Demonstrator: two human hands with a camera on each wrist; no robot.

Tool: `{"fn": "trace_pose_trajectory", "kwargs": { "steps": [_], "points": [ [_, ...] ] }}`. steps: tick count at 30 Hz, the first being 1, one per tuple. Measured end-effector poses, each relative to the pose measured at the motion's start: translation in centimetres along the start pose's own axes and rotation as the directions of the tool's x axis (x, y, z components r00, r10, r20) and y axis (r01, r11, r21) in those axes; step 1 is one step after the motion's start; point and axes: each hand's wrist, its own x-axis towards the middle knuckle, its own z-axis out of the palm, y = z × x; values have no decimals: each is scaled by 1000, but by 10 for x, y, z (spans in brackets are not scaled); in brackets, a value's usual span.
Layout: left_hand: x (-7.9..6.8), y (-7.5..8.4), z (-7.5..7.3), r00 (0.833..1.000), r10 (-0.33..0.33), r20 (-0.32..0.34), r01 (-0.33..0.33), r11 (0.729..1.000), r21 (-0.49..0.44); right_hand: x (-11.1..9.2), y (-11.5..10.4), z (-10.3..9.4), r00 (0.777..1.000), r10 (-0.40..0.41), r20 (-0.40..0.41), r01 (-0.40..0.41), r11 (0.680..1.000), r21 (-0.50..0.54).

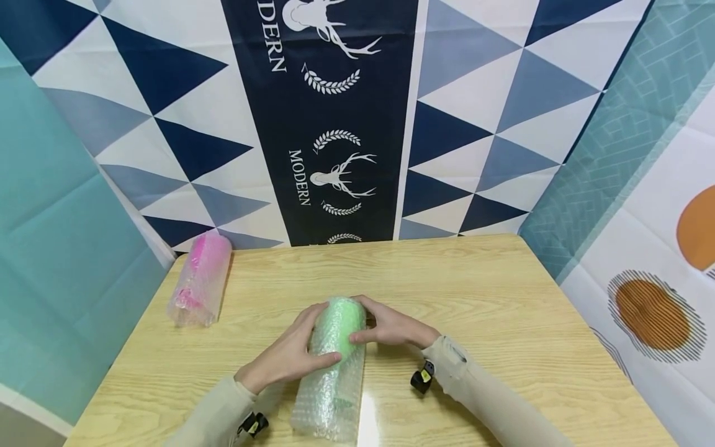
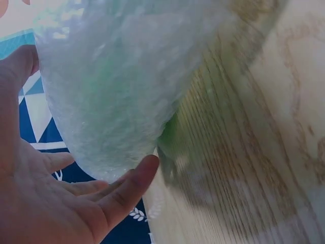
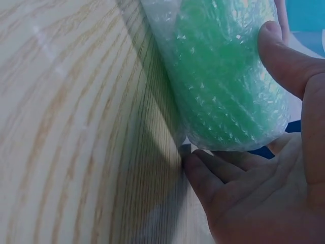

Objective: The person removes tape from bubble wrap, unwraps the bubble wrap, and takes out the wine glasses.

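A bubble-wrapped green bundle [image 1: 329, 397] lies lengthwise on the table, its cylinder-like green part at the far end and looser clear wrap toward me. My left hand [image 1: 287, 354] holds its left side, thumb laid across the top. From the right, my right hand [image 1: 388, 324] curves its fingers around the far end with the thumb on the green part. The left wrist view shows the cloudy wrap [image 2: 117, 86] between thumb and fingers. In the right wrist view, the green end [image 3: 223, 81] sits between the thumb and the fingers, which are low by the tabletop.
A pink bubble-wrapped bundle [image 1: 200, 279] lies at the back left of the wooden table [image 1: 447, 279]. Patterned cloth [image 1: 346, 124] hangs behind the table's far edge, with more hangings at both sides. Each wrist carries a small black device.
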Motion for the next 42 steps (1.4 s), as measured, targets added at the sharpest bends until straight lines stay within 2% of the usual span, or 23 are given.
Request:
{"fn": "trace_pose_trajectory", "kwargs": {
  "steps": [8,16,22,30,34,42],
  "points": [
    [-4,3,3,1000,-8,-27,8,1000,12,-1,2,1,1000,-11,-7,11,1000,-3],
    [-7,12,2,998,45,-36,-43,998,54,-11,3,-2,1000,-11,-11,11,999,39],
    [-9,26,3,997,81,-15,-78,984,158,-22,-2,-10,1000,9,-28,-10,999,-36],
    [-6,34,10,991,136,-16,-128,958,255,-29,-17,-17,1000,0,-29,0,1000,3],
    [-6,37,13,987,160,-31,-148,959,241,-29,-25,-14,999,30,-35,-31,999,-11],
    [-11,40,17,988,150,-47,-140,975,171,-24,-30,1,997,47,-66,-55,991,-124]
  ]
}}
